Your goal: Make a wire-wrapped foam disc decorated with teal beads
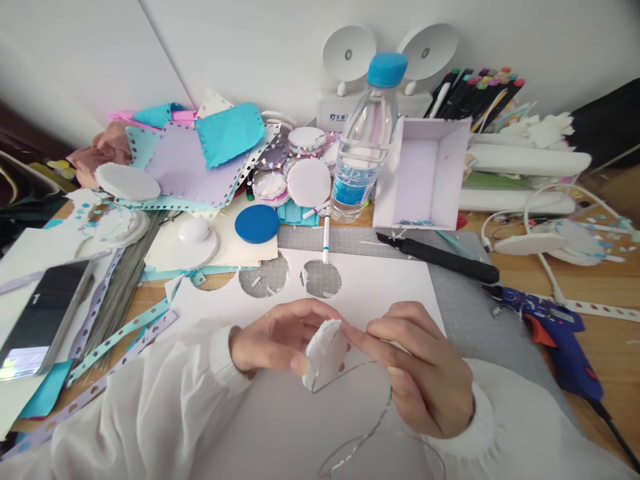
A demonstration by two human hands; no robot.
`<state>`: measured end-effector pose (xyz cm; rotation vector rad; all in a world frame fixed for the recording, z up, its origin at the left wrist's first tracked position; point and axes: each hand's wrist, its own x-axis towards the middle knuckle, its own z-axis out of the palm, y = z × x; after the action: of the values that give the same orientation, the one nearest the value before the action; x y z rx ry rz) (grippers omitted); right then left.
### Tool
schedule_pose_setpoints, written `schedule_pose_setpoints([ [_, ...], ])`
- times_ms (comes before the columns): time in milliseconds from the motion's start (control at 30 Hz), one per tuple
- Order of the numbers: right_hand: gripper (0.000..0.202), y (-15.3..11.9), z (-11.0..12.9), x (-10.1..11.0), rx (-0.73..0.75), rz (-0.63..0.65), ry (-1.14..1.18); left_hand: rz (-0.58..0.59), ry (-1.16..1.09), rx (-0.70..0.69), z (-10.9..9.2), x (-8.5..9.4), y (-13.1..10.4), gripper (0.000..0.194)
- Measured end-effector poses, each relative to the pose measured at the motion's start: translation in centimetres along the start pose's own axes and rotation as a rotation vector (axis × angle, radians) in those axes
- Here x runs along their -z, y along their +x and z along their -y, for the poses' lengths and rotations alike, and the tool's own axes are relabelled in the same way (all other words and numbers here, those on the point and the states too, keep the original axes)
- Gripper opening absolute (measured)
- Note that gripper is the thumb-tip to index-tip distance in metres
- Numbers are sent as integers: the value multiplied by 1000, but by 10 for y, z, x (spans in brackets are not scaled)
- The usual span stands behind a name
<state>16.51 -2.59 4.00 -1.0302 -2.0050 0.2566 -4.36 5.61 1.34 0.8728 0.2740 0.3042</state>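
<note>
My left hand (280,340) is closed around the edge of a white round disc (325,357), which it holds tilted above the paper. A thin silvery wire (350,377) runs from the disc's lower edge and loops down past my right thumb. My right hand (425,367) has its index finger stretched to the disc's upper right edge, near my left fingertips. Its thumb stands apart below and the other fingers are bent. Under both hands lies a white sheet (395,280) with round holes cut along its far edge.
A water bottle (360,153) stands behind the sheet, beside an open white box (425,173). To the right lie a black-handled cutter (445,260) and a blue glue gun (555,333) with its cord. A blue disc (257,223), ribbons (125,340) and a phone (43,320) are on the left.
</note>
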Motion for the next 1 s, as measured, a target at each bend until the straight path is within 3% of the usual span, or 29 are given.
schedule_pose_setpoints([
  [133, 37, -2, 1, 1, 63, -64, -84, 34, 1, 50, 1, 0, 0, 60],
  [233, 30, -3, 4, -1, 12, -149, -82, 55, -20, 33, -2, -2, 0, 60],
  [467, 10, 2, -2, -9, -485, -589, 319, 52, -194, 15, -6, -4, -2, 55],
  [533, 8, 2, -10, -9, -594, -614, 451, 73, -246, 20, -6, -4, -2, 53],
  [633, 23, 4, -19, -6, -703, -623, 603, 73, -267, -15, -5, -4, -2, 53],
  [867, 43, 11, -17, -1, -735, -657, 690, -56, -151, -170, -7, -5, 1, 59],
  [1000, 42, 12, -21, 0, -769, -586, 835, 64, -302, -85, -7, -2, -2, 61],
])
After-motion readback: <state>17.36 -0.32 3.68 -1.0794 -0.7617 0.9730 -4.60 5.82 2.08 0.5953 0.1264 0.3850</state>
